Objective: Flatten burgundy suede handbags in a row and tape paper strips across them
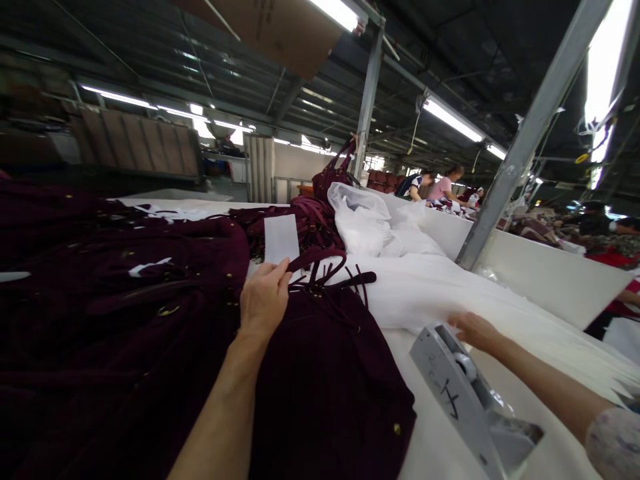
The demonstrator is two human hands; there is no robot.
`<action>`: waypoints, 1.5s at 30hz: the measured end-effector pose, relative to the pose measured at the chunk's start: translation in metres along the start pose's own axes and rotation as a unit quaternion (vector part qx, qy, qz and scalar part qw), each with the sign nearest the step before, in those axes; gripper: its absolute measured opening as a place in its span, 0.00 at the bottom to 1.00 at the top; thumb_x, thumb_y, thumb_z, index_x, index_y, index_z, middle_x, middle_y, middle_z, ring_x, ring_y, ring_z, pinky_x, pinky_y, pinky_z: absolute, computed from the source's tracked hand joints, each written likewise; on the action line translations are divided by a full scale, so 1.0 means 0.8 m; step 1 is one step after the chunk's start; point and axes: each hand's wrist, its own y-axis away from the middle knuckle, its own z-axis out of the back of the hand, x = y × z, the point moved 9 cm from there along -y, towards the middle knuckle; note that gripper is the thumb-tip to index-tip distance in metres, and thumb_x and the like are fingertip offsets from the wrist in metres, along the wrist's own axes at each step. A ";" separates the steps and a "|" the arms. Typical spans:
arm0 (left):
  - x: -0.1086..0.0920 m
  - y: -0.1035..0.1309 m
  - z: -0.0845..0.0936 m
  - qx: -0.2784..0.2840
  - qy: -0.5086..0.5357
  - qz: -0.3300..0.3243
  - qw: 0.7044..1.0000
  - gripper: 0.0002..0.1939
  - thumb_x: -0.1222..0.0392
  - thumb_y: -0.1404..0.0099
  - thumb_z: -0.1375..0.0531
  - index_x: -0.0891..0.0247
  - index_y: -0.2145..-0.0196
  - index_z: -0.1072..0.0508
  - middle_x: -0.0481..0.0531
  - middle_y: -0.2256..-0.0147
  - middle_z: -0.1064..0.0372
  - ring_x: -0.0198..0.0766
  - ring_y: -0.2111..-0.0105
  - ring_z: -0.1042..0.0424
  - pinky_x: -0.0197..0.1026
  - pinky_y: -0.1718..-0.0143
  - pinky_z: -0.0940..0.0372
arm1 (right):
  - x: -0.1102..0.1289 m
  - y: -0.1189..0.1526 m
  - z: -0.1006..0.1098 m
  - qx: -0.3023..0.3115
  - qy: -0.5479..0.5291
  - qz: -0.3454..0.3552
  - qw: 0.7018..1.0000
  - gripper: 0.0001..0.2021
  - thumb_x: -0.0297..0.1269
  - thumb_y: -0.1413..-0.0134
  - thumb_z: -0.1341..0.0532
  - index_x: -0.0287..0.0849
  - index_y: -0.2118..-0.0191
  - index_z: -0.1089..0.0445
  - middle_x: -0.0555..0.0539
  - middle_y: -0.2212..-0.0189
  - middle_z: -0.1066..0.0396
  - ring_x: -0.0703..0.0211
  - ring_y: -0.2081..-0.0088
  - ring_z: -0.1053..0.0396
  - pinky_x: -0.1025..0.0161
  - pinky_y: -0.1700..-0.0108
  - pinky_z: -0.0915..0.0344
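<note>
My left hand is closed on the handle of a dark maroon bag that lies on the table. A white card stands up just beyond my left fingertips; whether they touch it is unclear. Thin cords hang about the bag's top. Beside the grey tape dispenser, my right hand reaches over white plastic sheeting. Its fingertips are blurred and partly hidden by the dispenser, so what they touch does not show.
More maroon bags are heaped at left. Loose maroon straps and a clear plastic bag lie toward the back. A slanted metal post rises at right by a white partition. People work in the background.
</note>
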 end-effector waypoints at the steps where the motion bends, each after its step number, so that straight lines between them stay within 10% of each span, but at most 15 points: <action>1: 0.001 0.000 -0.001 0.003 0.001 0.002 1.000 0.21 0.55 0.31 0.52 0.60 0.46 0.30 0.54 0.58 0.29 0.43 0.59 0.30 0.40 0.60 0.39 | -0.002 0.001 0.004 0.004 -0.010 0.002 1.000 0.13 0.25 0.55 0.40 0.42 0.62 0.28 0.44 0.58 0.27 0.53 0.53 0.31 0.60 0.52 0.39; 9: 0.001 0.003 0.000 0.012 0.008 0.007 1.000 0.19 0.57 0.32 0.50 0.60 0.47 0.30 0.54 0.58 0.29 0.43 0.60 0.30 0.41 0.58 0.38 | -0.013 0.026 0.075 0.088 -0.122 -0.030 0.988 0.07 0.37 0.55 0.39 0.41 0.77 0.34 0.48 0.82 0.31 0.63 0.80 0.36 0.67 0.78 0.43; 15: 0.002 0.008 0.005 0.022 0.021 0.020 0.999 0.17 0.59 0.32 0.49 0.59 0.48 0.29 0.53 0.60 0.29 0.41 0.61 0.30 0.40 0.58 0.38 | 0.083 0.056 0.138 0.104 -0.422 0.021 0.900 0.17 0.50 0.52 0.35 0.42 0.68 0.36 0.47 0.72 0.28 0.66 0.75 0.33 0.70 0.76 0.41; 22: 0.002 0.018 0.007 0.030 0.052 0.022 0.998 0.15 0.61 0.32 0.48 0.59 0.50 0.28 0.53 0.60 0.29 0.40 0.60 0.31 0.40 0.55 0.38 | 0.276 0.058 0.053 0.226 -0.681 0.029 0.696 0.17 0.36 0.47 0.35 0.46 0.53 0.37 0.53 0.75 0.31 0.70 0.77 0.33 0.73 0.75 0.39; 28: 0.001 0.020 0.011 0.031 0.080 0.016 0.996 0.13 0.63 0.33 0.47 0.60 0.53 0.28 0.53 0.60 0.30 0.40 0.59 0.31 0.41 0.55 0.39 | 0.410 0.015 -0.007 0.270 -0.750 -0.037 0.603 0.10 0.22 0.44 0.45 0.41 0.58 0.38 0.52 0.76 0.31 0.70 0.79 0.32 0.74 0.77 0.37; 34: -0.003 0.026 0.014 0.052 0.101 0.018 0.993 0.09 0.63 0.35 0.46 0.60 0.59 0.29 0.52 0.60 0.29 0.41 0.59 0.30 0.42 0.55 0.38 | 0.458 -0.038 0.024 0.206 -0.787 0.022 0.581 0.11 0.21 0.47 0.44 0.43 0.61 0.37 0.55 0.78 0.33 0.71 0.81 0.35 0.74 0.77 0.37; 45: -0.016 0.029 -0.007 0.099 0.257 0.060 0.959 0.27 0.67 0.39 0.47 0.56 0.41 0.39 0.53 0.49 0.30 0.43 0.49 0.31 0.44 0.47 0.38 | 0.430 -0.009 0.022 0.190 -0.758 0.031 0.623 0.06 0.24 0.44 0.44 0.42 0.63 0.38 0.54 0.78 0.32 0.71 0.81 0.36 0.73 0.79 0.38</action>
